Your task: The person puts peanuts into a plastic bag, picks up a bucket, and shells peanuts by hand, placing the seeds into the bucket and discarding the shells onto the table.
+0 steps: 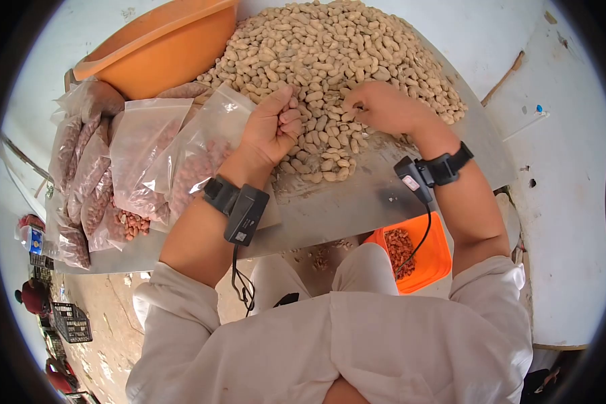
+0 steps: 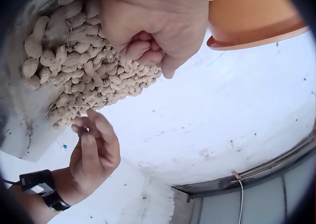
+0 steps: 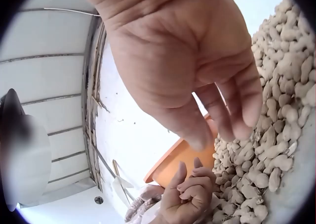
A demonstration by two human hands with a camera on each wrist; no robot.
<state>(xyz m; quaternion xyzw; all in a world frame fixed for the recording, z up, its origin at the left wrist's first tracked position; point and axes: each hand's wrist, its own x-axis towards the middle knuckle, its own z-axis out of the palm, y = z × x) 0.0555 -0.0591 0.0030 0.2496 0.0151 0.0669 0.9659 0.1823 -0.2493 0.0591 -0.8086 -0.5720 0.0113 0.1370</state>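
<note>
The left hand (image 1: pixel 274 128) is hovering, fingers curled, and I can't tell if they're holding anything, while the right hand (image 1: pixel 388 110) is hanging loose, fingers a bit apart, near the peanuts (image 1: pixel 330 57), which are lying on the table (image 1: pixel 316 217), probably for easy reach.

gap between left hand (image 1: pixel 275 128) and right hand (image 1: pixel 389 109) is open, peanuts (image 1: pixel 316 50) right below. heaped peanuts block low passage straight ahead. bags (image 1: pixel 141 145) crowd left, basin (image 1: pixel 161 57) beyond them. low room: table (image 1: pixel 330 212) strip nearest the body.
</note>
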